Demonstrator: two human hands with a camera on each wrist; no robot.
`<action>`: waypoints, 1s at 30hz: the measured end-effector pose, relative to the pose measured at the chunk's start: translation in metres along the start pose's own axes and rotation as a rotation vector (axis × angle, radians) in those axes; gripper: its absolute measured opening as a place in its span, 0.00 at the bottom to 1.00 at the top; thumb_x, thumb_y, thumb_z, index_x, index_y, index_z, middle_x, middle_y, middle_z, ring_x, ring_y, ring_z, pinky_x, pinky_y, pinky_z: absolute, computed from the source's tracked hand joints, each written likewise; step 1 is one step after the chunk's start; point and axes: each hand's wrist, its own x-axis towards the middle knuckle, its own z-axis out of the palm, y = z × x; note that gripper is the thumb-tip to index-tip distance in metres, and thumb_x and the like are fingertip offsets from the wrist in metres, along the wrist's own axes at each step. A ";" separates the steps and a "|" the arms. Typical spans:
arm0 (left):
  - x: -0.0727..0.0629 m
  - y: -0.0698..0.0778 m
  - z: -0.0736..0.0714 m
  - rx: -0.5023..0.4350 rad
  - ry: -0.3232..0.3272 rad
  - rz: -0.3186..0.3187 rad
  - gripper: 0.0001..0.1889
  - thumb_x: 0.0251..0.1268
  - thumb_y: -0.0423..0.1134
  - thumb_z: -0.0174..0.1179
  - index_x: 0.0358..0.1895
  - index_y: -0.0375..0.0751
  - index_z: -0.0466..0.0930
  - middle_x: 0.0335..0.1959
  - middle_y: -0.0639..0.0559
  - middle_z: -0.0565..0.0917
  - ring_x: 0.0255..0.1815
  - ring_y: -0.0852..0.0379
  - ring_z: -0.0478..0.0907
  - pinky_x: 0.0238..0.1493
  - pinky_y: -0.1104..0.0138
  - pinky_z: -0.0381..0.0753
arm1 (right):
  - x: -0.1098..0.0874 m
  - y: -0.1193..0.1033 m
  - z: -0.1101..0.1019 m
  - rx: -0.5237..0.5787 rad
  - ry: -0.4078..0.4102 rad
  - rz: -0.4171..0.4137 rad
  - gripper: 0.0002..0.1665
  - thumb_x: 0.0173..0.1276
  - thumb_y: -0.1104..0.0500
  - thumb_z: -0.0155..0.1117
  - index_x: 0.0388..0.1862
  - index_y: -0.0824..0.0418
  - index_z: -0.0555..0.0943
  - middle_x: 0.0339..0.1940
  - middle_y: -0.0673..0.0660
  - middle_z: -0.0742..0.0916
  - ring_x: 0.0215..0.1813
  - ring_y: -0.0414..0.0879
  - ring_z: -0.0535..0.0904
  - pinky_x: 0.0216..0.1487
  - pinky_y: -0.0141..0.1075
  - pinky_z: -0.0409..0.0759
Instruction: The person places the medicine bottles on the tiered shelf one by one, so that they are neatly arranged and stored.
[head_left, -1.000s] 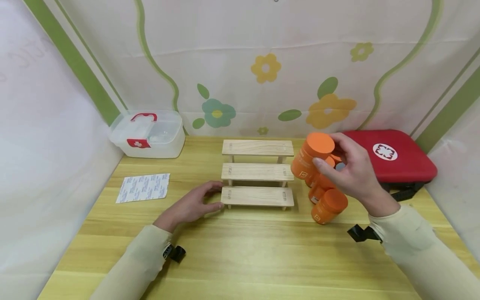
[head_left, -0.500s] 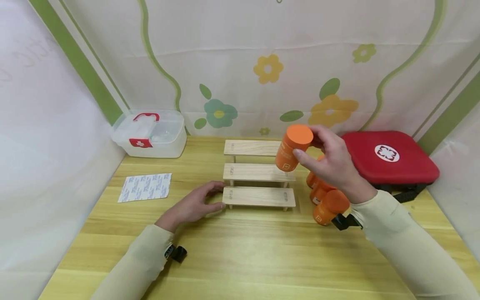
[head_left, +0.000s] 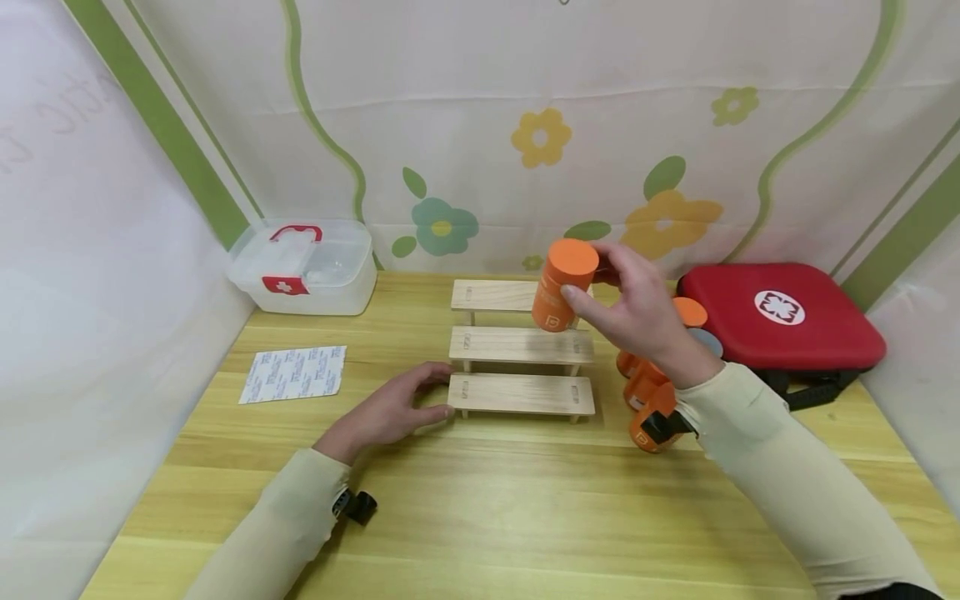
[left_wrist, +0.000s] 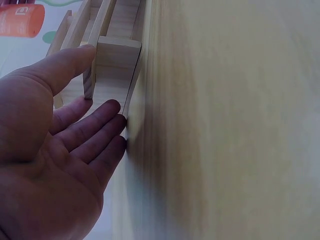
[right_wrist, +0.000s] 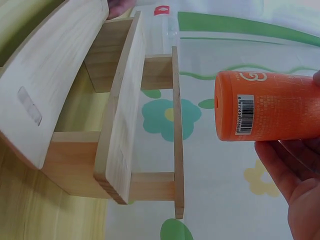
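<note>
My right hand grips an orange bottle with a flat orange lid, held in the air over the upper steps of a three-tier wooden riser. In the right wrist view the bottle shows its barcode, and its base is apart from the wood. At the riser's left end, the thumb and index finger of my left hand touch the lowest step. The left wrist view shows that hand's other fingers extended beside the riser's side, down by the tabletop.
Several orange bottles stand right of the riser, partly hidden by my right arm. Behind them lies a red first-aid case. A clear first-aid box and a printed white sheet lie left. A patterned curtain hangs behind.
My right hand has carried the orange bottle left and slightly up, from above the other bottles to over the riser. My left hand stays at the riser's left end.
</note>
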 end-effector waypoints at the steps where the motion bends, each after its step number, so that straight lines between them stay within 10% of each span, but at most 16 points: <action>1: 0.000 0.000 0.000 -0.001 0.000 -0.002 0.33 0.75 0.49 0.70 0.79 0.47 0.71 0.77 0.48 0.78 0.82 0.44 0.71 0.85 0.44 0.65 | 0.002 0.000 0.001 -0.002 -0.001 0.010 0.28 0.66 0.65 0.75 0.64 0.72 0.80 0.52 0.63 0.88 0.49 0.33 0.82 0.56 0.19 0.82; 20: -0.001 -0.002 0.001 -0.016 0.006 -0.010 0.33 0.76 0.49 0.70 0.79 0.50 0.71 0.77 0.50 0.78 0.82 0.45 0.70 0.86 0.43 0.64 | 0.046 0.006 0.037 0.036 -0.051 0.056 0.28 0.71 0.59 0.72 0.66 0.71 0.80 0.54 0.64 0.89 0.52 0.53 0.87 0.54 0.28 0.86; 30: -0.001 -0.002 0.001 -0.006 0.006 -0.022 0.33 0.76 0.51 0.70 0.79 0.51 0.70 0.78 0.50 0.77 0.82 0.44 0.70 0.86 0.43 0.64 | 0.061 0.007 0.057 0.095 -0.072 0.125 0.31 0.73 0.57 0.72 0.68 0.72 0.78 0.56 0.66 0.88 0.54 0.57 0.87 0.59 0.55 0.89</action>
